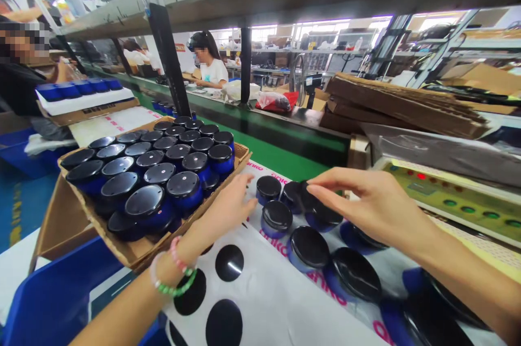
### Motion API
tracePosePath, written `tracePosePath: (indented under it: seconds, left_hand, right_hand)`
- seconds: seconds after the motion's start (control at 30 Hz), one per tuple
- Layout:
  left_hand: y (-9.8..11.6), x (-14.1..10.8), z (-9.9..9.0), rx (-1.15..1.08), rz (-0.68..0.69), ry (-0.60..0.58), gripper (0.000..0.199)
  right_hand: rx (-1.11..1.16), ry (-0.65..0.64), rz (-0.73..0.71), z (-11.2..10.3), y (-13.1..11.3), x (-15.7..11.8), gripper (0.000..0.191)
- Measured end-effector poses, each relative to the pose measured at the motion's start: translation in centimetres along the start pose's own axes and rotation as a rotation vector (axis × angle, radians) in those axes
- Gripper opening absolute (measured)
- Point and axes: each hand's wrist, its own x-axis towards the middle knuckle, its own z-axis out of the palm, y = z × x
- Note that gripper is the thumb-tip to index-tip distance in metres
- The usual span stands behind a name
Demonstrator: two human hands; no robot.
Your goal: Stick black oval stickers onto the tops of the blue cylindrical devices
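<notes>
My right hand (366, 199) pinches a thin black round sticker (303, 194) between thumb and fingertips, over a group of blue jars with black tops. One such jar (310, 248) stands in the row just below it. My left hand (228, 207) has its thumb and fingers apart with nothing in them, beside the edge of a cardboard tray (240, 164). Under my left forearm lies a white sheet (277, 286) bearing black round stickers (229, 262). A bracelet of beads circles my left wrist.
The tray holds many blue jars (144, 200) in stacked rows. A blue bin (44, 302) is at lower left, a panel with green buttons (456, 199) at right. Beyond runs a green conveyor (280, 156) under a shelf. Co-workers (207, 64) sit behind it and stand at left.
</notes>
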Motion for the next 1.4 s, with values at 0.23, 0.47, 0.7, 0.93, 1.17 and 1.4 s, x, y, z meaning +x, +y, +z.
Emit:
tracePosePath:
  seconds: [0.23,0.47,0.7,0.93,1.17,1.4]
  left_hand:
    - [-1.2,3.8,2.6,-0.185,0.196,-0.058,0.051]
    - [-1.9,3.4,3.2,-0.241,0.151,0.006,0.053]
    - [-1.6,3.3,3.2,-0.230,0.065,-0.035,0.047]
    - [-2.1,3.3,3.5,-0.267,0.107,-0.037,0.049]
    - [-2.1,3.3,3.4,-0.231,0.131,-0.034,0.049]
    - [-2.2,3.2,3.5,-0.236,0.111,-0.033,0.051]
  right_hand:
    - [0.087,-0.021,0.108,4.3,2.7,6.2,0.010]
    - [0.374,-0.081,0.271,6.3,4.6,6.3,0.034]
    - [0.439,-0.181,0.397,7.7,4.9,5.8,0.033]
    - [0.340,-0.171,0.407,8.2,5.1,5.7,0.021]
    - [0.247,-0.117,0.384,8.5,4.8,5.7,0.015]
    - [0.180,-0.064,0.298,9.0,4.7,5.2,0.014]
